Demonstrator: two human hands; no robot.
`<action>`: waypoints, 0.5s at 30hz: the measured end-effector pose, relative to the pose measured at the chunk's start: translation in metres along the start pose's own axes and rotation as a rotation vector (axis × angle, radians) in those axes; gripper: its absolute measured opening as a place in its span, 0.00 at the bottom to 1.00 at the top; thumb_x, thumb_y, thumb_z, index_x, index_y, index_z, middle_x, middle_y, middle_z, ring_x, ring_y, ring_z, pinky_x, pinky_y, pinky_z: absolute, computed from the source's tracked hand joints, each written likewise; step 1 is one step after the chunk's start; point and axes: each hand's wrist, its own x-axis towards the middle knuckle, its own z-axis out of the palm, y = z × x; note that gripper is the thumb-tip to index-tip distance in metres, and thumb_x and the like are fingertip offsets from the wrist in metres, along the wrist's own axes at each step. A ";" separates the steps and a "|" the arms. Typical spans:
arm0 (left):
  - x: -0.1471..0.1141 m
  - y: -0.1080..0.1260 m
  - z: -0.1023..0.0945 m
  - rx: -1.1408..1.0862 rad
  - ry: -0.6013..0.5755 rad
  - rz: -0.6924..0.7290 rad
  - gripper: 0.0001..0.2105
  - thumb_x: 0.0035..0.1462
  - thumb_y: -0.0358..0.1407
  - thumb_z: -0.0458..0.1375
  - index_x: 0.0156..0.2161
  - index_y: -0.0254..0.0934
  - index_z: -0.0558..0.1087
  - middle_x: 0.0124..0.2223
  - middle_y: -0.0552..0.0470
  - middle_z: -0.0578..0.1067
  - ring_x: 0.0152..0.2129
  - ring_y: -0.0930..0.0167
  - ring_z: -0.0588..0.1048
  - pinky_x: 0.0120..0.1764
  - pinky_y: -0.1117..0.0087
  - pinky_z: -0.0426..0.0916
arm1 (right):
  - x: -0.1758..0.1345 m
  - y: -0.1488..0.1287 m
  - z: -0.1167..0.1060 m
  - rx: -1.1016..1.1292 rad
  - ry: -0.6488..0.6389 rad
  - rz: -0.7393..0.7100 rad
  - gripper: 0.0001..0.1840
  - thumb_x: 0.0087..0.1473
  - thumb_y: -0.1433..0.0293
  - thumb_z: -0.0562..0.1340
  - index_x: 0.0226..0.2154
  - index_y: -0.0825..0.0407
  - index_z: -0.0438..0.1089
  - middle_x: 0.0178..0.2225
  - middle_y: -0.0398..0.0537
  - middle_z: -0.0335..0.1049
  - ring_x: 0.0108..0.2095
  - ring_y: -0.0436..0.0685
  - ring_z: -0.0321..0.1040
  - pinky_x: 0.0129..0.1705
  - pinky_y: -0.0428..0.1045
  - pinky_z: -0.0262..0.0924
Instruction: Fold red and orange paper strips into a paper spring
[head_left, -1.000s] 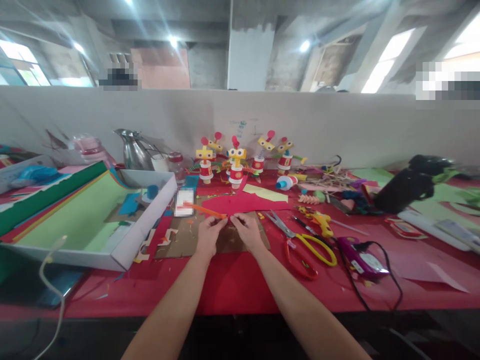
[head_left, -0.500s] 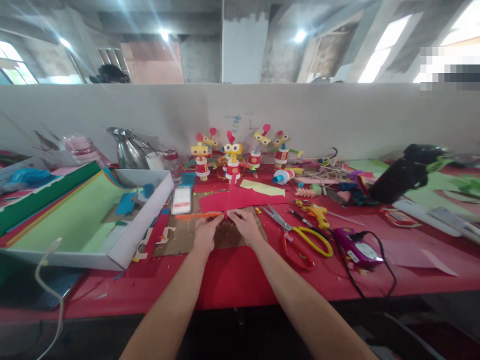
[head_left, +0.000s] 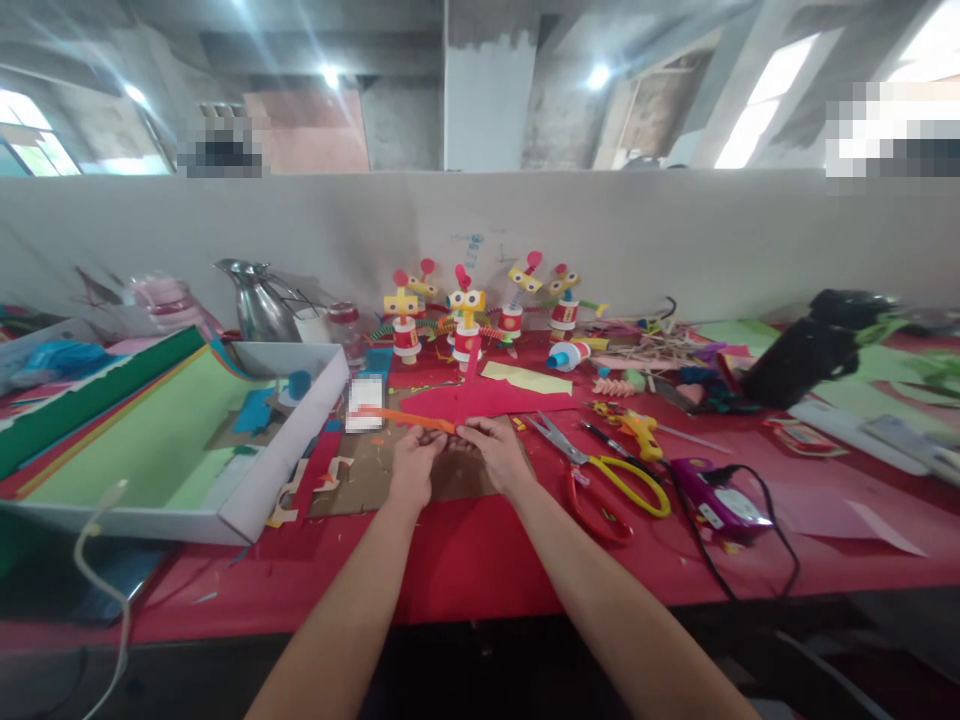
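An orange paper strip (head_left: 405, 416) sticks out to the left from my fingertips, and a red paper strip (head_left: 470, 380) points away from me. The two meet at roughly a right angle between my hands. My left hand (head_left: 415, 462) is closed in a pinch on the orange strip near that corner. With thumb and fingers together, my right hand (head_left: 495, 452) pinches the corner where the red strip starts. Fingers partly hide the joint. Below the hands lies a brown cardboard sheet (head_left: 360, 475), with a larger red paper piece (head_left: 517, 398) at its far side.
Scissors (head_left: 577, 458) with red and yellow handles lie right of my hands, near a yellow glue gun (head_left: 637, 436) and a purple box with a cord (head_left: 720, 500). Several paper-cup figures (head_left: 466, 318) stand behind. A white box of coloured paper (head_left: 285, 440) is at left.
Both strips have been lifted slightly off the cardboard. The orange strip now slants, its free end raised, and the red strip stands a little higher. Both hands keep their pinch.
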 end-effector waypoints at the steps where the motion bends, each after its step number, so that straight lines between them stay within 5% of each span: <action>1: 0.000 0.001 0.000 -0.025 0.000 -0.021 0.15 0.29 0.32 0.68 0.27 0.34 0.72 0.25 0.54 0.75 0.23 0.73 0.73 0.34 0.69 0.67 | 0.000 -0.001 -0.001 0.024 -0.008 0.018 0.12 0.39 0.61 0.66 0.23 0.53 0.71 0.20 0.40 0.68 0.22 0.49 0.63 0.28 0.45 0.57; 15: 0.002 0.002 -0.007 0.087 -0.007 -0.033 0.15 0.29 0.35 0.70 0.27 0.33 0.72 0.23 0.54 0.73 0.21 0.75 0.72 0.29 0.73 0.66 | -0.006 -0.004 -0.001 0.013 -0.072 0.007 0.08 0.37 0.66 0.67 0.24 0.52 0.75 0.22 0.44 0.72 0.22 0.50 0.63 0.27 0.46 0.57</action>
